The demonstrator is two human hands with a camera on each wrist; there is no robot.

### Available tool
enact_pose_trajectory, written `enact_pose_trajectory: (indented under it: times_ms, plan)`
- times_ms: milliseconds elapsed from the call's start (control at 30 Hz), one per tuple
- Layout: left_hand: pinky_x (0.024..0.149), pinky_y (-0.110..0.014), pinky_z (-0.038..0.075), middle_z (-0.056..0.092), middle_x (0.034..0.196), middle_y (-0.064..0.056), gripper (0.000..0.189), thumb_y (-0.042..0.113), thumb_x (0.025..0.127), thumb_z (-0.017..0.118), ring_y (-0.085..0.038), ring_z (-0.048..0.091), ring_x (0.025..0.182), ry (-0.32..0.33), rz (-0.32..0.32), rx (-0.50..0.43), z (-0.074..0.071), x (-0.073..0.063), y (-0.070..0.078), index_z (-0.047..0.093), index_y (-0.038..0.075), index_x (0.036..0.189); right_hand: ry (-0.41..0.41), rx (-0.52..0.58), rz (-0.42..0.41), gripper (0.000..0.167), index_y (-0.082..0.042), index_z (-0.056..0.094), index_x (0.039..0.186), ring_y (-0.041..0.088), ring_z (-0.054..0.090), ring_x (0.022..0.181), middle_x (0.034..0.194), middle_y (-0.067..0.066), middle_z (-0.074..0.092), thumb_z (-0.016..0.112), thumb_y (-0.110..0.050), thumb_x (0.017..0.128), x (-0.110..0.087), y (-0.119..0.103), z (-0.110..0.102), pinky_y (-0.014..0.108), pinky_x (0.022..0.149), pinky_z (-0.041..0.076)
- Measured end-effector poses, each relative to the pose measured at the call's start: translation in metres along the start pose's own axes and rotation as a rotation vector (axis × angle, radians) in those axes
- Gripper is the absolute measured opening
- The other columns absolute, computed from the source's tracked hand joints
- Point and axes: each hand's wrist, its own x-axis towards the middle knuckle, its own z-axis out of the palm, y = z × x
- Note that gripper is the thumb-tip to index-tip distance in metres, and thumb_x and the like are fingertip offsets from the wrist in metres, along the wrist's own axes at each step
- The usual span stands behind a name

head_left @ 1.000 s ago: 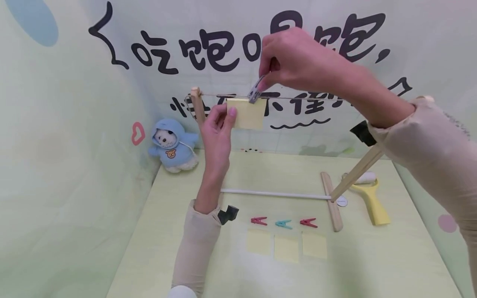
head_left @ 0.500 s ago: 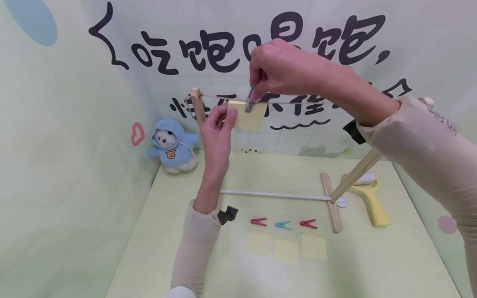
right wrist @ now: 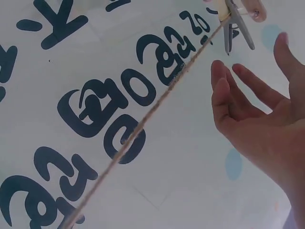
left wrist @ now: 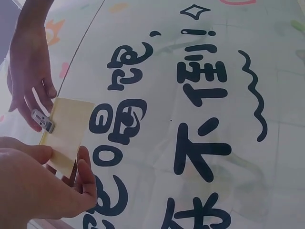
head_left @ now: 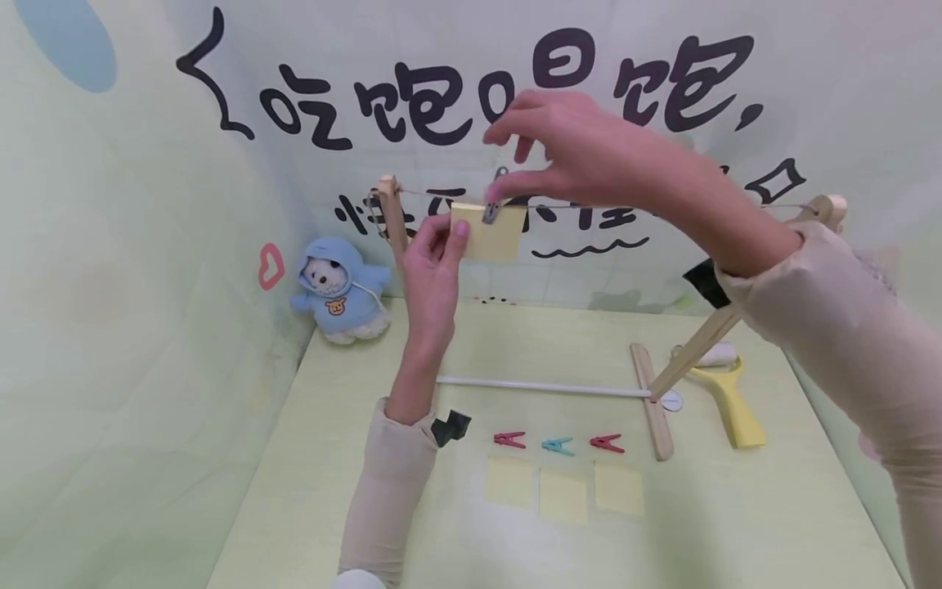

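One square, pale-yellow paper note (head_left: 496, 239) is pinched by the left hand (head_left: 432, 270) and apparently clipped to brown twine (right wrist: 139, 129) by a grey clothespin (head_left: 490, 215), beside which the right hand (head_left: 567, 149) is held, fingers spread. Clipping seems nearly finished; release by the left hand seems called for. The pale yellow-green tabletop (head_left: 294, 499) is backed by a whitish, black-lettered wall sheet (head_left: 449, 29).

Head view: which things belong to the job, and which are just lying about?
Job, likely: sticky note in left hand, gray clothespin, twine, wooden stand, two red clothespins, teal clothespin, three more sticky notes.

Lying about, apparently: blue plush toy, yellow-handled roller.
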Motion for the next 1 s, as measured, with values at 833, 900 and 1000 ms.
enact_pose_trajectory:
  times_ms: [833,900,1000]
  plan:
    - [0.089,-0.029,0.058,0.075,0.124,-0.017,0.032,0.018,0.114,0.06,-0.03,0.073,0.108,-0.373,-0.137,0.418,-0.065,-0.084,-0.112,0.062,0.001,0.14,0.028,0.304,0.16,0.027,0.001,0.074,0.123,0.029,0.074,0.101,0.117,0.014,0.075,0.081,-0.011,0.1,-0.177,0.038,0.281,0.045,0.087,0.064]
    - [0.084,-0.028,0.057,0.075,0.117,-0.014,0.031,0.021,0.11,0.068,-0.026,0.071,0.1,-0.435,-0.201,0.57,-0.074,-0.119,-0.141,0.067,0.002,0.135,0.028,0.281,0.168,0.031,0.003,0.073,0.124,0.031,0.072,0.103,0.115,0.015,0.074,0.083,-0.01,0.098,-0.181,0.036,0.317,0.047,0.09,0.063]
    - [0.084,-0.032,0.056,0.071,0.115,-0.013,0.035,0.02,0.102,0.08,-0.025,0.065,0.1,-0.521,-0.283,0.742,-0.085,-0.169,-0.177,0.069,0.0,0.128,0.042,0.24,0.141,0.036,0.003,0.073,0.125,0.031,0.069,0.104,0.114,0.014,0.073,0.086,-0.013,0.095,-0.183,0.03,0.367,0.046,0.09,0.061]
